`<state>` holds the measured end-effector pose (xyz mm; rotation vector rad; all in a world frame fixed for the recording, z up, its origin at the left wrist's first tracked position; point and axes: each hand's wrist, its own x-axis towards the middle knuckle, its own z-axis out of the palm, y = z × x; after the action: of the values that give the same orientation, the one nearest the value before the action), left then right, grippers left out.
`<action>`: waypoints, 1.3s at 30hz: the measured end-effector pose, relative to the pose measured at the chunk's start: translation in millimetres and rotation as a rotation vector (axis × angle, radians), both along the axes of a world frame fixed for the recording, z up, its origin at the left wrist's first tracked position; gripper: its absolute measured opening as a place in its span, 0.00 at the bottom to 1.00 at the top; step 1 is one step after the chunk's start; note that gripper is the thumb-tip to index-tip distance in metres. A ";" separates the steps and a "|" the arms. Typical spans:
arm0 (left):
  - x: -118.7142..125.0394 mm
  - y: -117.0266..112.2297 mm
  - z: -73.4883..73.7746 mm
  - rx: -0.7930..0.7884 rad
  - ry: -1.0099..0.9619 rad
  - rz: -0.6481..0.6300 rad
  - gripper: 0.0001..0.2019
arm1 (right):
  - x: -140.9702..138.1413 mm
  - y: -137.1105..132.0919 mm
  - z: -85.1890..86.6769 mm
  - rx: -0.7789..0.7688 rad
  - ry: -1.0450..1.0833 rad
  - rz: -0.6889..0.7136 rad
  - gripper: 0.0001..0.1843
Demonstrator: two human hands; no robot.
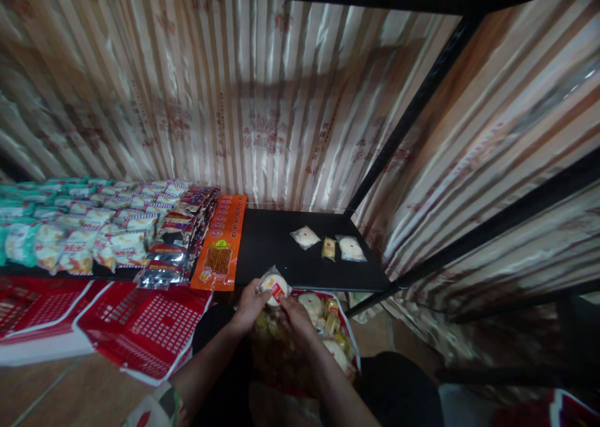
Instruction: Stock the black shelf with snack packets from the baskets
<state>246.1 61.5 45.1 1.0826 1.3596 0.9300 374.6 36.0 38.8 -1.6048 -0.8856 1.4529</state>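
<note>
Between both hands I hold a round white pastry in a clear wrapper with a red label (275, 289), just in front of the black shelf's front edge. My left hand (252, 306) grips its left side, and my right hand (296, 316) pinches its lower right side. Below them a red basket with a white rim (352, 334) holds several wrapped pastries, round white ones (311, 306) and small yellow ones (332, 322). On the black shelf (272, 239) lie two white wrapped pastries (305, 237) (351, 248) with a small yellow one (329, 248) between them.
An orange snack packet (219, 242) lies left of the pastries. Beyond it stand rows of dark packets (175, 239), white packets (124, 236) and green packets (21, 242). Red baskets (145, 324) sit below at left. A black shelf post (407, 120) rises at right, before striped sheeting (281, 102).
</note>
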 end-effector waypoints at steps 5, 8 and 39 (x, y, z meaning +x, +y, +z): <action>-12.7 22.6 18.9 0.090 0.117 -0.177 0.06 | 16.0 13.5 12.3 0.193 -0.432 -0.085 0.20; -19.9 39.1 28.4 0.120 0.201 -0.281 0.06 | 23.1 28.8 25.4 0.354 -0.611 -0.059 0.25; 0.0 204.9 35.4 0.272 0.623 0.063 0.18 | 0.1 265.0 12.7 0.324 -0.633 0.105 0.10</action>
<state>246.0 266.4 80.4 1.6358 1.8095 0.8735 374.7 301.0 51.5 -1.8016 -1.4925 0.7967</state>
